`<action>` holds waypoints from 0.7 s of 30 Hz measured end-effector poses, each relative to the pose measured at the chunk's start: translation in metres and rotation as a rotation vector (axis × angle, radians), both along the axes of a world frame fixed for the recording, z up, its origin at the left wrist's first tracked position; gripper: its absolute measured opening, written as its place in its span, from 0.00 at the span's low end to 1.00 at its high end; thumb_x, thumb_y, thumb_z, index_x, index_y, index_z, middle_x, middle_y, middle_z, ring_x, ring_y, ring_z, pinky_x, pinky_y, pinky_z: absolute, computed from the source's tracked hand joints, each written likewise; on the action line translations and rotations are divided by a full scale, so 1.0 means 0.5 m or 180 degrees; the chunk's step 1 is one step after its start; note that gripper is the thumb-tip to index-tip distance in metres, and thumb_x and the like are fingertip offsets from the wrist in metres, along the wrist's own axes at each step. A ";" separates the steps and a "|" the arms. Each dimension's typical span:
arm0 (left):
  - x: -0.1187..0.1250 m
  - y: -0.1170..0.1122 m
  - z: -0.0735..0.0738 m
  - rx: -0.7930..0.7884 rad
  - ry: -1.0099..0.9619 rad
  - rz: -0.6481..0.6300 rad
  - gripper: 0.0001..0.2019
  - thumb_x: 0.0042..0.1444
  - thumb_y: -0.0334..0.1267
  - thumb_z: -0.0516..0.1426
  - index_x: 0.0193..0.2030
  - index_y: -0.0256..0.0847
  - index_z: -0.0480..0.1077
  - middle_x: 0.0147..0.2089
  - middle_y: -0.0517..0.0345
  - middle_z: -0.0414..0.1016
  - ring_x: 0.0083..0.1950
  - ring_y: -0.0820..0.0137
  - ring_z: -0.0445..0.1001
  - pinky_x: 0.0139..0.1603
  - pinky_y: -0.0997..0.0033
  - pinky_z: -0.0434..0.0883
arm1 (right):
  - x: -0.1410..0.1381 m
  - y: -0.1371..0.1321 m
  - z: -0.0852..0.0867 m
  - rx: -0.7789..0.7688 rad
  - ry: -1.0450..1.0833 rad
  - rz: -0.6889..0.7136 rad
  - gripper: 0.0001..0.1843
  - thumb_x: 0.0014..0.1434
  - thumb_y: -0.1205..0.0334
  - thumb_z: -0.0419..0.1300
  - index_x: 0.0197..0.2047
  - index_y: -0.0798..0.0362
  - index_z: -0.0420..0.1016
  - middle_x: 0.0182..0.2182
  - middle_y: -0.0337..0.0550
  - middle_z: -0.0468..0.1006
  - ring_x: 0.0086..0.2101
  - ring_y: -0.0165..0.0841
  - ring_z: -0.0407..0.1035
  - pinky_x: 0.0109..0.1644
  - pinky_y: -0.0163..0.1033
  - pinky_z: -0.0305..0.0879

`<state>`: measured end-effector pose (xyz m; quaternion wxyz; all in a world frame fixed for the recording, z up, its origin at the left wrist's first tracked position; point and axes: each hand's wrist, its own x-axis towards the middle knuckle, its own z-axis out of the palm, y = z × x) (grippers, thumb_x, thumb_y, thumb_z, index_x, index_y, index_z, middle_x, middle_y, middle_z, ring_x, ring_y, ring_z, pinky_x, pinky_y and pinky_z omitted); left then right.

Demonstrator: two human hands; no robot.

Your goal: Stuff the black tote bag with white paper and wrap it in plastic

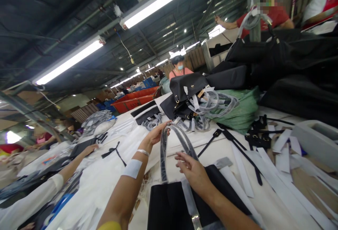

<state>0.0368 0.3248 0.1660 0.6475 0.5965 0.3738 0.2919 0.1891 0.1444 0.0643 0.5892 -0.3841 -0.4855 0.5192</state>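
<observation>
A black handbag [165, 205] lies in front of me, its looped handles [164, 156] wrapped in clear plastic and standing up. My left hand [157, 134] is closed around the top of the handles. Over the bag, beside the handles, my right hand [194, 172] is open with its fingers apart and a little bent; nothing shows in it. Just below that hand runs a plastic-covered strap [189, 202] with a metal buckle [195, 220] at its lower end.
Behind the handles sits a pile of black handbags [188, 84] beside a green sack [243, 108]. White strips [283, 180], black straps [239, 142] and a grey bin [317, 144] are at the right. A co-worker's arm [76, 163] reaches in from the left.
</observation>
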 end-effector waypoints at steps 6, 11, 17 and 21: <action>0.032 -0.098 0.091 0.0017 0.0051 -0.0532 0.26 0.55 0.35 0.67 0.61 0.35 0.70 0.59 0.44 0.72 0.48 0.67 0.76 0.51 0.72 0.73 | 0.013 -0.003 0.026 -0.0246 0.1550 0.0372 0.32 0.60 0.40 0.64 0.61 0.49 0.70 0.63 0.52 0.68 0.59 0.46 0.65 0.63 0.57 0.63; 0.101 -0.208 0.115 0.1815 0.1212 -0.1342 0.27 0.63 0.35 0.59 0.68 0.39 0.62 0.56 0.48 0.75 0.54 0.59 0.73 0.57 0.63 0.69 | 0.022 -0.018 0.053 0.0486 0.2144 0.0533 0.25 0.65 0.38 0.58 0.61 0.37 0.69 0.66 0.38 0.64 0.65 0.40 0.57 0.67 0.55 0.57; 0.106 -0.249 0.111 0.3309 0.1892 -0.0575 0.33 0.55 0.29 0.59 0.69 0.43 0.60 0.55 0.53 0.74 0.48 0.63 0.74 0.53 0.66 0.69 | 0.058 -0.007 0.079 0.0437 0.2571 0.0344 0.28 0.67 0.39 0.54 0.67 0.33 0.59 0.63 0.39 0.69 0.61 0.38 0.64 0.68 0.55 0.55; 0.055 -0.235 0.090 0.2375 0.1537 -0.0173 0.25 0.59 0.38 0.60 0.63 0.36 0.65 0.40 0.54 0.75 0.38 0.68 0.73 0.43 0.70 0.71 | 0.089 0.018 0.070 0.0177 0.2824 -0.0096 0.22 0.63 0.45 0.61 0.58 0.40 0.71 0.59 0.40 0.74 0.59 0.39 0.66 0.68 0.56 0.57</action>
